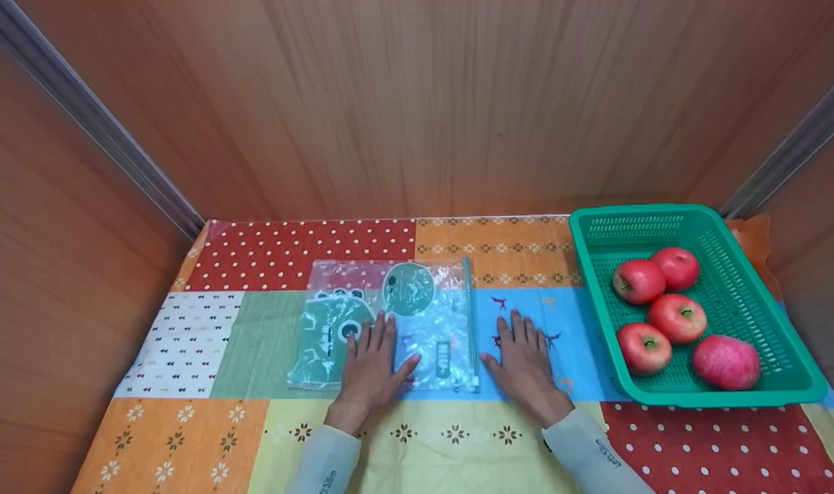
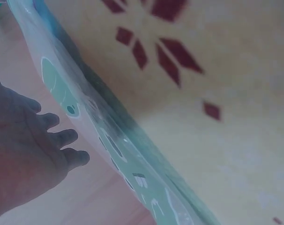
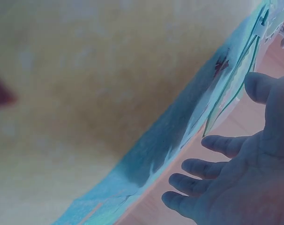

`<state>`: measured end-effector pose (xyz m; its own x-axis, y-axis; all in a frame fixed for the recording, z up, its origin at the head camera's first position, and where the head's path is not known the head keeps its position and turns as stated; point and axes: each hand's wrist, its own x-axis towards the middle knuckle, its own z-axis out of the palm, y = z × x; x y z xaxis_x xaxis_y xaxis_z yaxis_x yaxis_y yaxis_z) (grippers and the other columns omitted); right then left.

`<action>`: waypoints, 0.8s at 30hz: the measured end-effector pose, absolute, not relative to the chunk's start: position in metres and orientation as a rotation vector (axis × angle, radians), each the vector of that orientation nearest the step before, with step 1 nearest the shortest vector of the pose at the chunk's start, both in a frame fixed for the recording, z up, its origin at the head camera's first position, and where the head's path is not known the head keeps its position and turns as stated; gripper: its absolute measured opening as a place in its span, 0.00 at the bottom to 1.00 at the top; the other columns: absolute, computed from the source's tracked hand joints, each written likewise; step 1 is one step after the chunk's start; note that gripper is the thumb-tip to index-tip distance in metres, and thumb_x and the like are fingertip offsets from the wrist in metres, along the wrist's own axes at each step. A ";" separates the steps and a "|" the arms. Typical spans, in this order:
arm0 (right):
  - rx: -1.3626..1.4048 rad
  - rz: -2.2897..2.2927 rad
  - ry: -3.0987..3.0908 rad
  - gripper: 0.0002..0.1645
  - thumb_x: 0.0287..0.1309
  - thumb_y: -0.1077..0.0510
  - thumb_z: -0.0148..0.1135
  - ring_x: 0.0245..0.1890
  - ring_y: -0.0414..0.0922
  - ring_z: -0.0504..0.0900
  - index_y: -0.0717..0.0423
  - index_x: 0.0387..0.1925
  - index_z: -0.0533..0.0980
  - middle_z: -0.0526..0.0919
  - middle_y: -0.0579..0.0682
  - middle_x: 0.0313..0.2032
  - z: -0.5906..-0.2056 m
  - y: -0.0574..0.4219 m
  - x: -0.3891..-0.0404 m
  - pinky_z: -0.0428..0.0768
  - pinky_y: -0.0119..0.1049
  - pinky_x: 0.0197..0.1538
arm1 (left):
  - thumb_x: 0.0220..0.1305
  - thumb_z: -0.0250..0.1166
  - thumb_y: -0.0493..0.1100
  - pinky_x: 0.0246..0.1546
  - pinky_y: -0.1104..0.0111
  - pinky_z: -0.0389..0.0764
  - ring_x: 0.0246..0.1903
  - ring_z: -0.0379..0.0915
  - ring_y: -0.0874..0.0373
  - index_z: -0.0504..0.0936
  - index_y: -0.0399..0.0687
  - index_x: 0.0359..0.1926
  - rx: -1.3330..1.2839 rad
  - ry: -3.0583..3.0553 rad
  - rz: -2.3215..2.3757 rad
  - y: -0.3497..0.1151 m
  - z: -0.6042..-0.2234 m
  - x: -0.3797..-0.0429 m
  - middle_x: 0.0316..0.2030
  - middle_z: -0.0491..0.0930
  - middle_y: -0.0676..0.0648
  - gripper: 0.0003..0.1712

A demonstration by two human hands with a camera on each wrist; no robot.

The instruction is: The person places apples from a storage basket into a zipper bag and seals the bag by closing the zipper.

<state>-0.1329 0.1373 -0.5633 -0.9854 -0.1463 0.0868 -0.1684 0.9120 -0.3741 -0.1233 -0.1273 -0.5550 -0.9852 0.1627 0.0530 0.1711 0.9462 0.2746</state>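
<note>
Sleeves (image 1: 326, 454) are noted foremost. Left grip (image 1: 370, 370) and right grip (image 1: 528, 370) are spread, empty. Beneath the left, a clear bag (image 1: 424, 343) is laid on the desk (image 1: 479, 460); creasing could be caused by dragging.

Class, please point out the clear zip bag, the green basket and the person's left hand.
Clear zip bag (image 1: 427, 326): head view, on its see-through plastic.
Green basket (image 1: 725, 398): head view, on its near rim.
Left hand (image 1: 370, 372): head view, on the back of the hand.
</note>
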 end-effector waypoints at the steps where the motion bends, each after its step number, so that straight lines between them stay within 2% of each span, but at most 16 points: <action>1: 0.251 0.598 -3.013 0.45 0.55 0.43 0.61 0.67 0.62 0.49 0.61 0.67 0.58 0.52 0.63 0.68 -0.563 0.137 -0.133 0.47 0.59 0.65 | 0.59 0.43 0.73 0.65 0.46 0.40 0.69 0.37 0.42 0.47 0.48 0.72 -0.267 -3.073 -0.440 -0.125 -0.555 -0.124 0.71 0.45 0.44 0.49; 15: 0.252 0.577 -3.073 0.45 0.55 0.43 0.61 0.68 0.62 0.47 0.60 0.67 0.58 0.50 0.63 0.68 -0.562 0.130 -0.136 0.47 0.58 0.65 | 0.61 0.41 0.72 0.65 0.46 0.42 0.69 0.37 0.44 0.47 0.49 0.72 -0.341 -3.116 -0.476 -0.093 -0.551 -0.127 0.71 0.45 0.45 0.48; 24: 0.254 0.586 -3.083 0.44 0.54 0.44 0.63 0.67 0.62 0.49 0.61 0.66 0.60 0.53 0.64 0.67 -0.561 0.126 -0.137 0.47 0.59 0.65 | 0.60 0.39 0.73 0.65 0.48 0.44 0.69 0.37 0.45 0.46 0.52 0.72 -0.395 -3.156 -0.491 -0.076 -0.548 -0.127 0.71 0.45 0.47 0.47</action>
<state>-0.1372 0.1258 -0.5610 -0.9869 -0.1593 0.0238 -0.1569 0.9177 -0.3649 -0.1271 -0.0764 -0.5482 -0.9670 0.2522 -0.0373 0.2290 0.9234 0.3082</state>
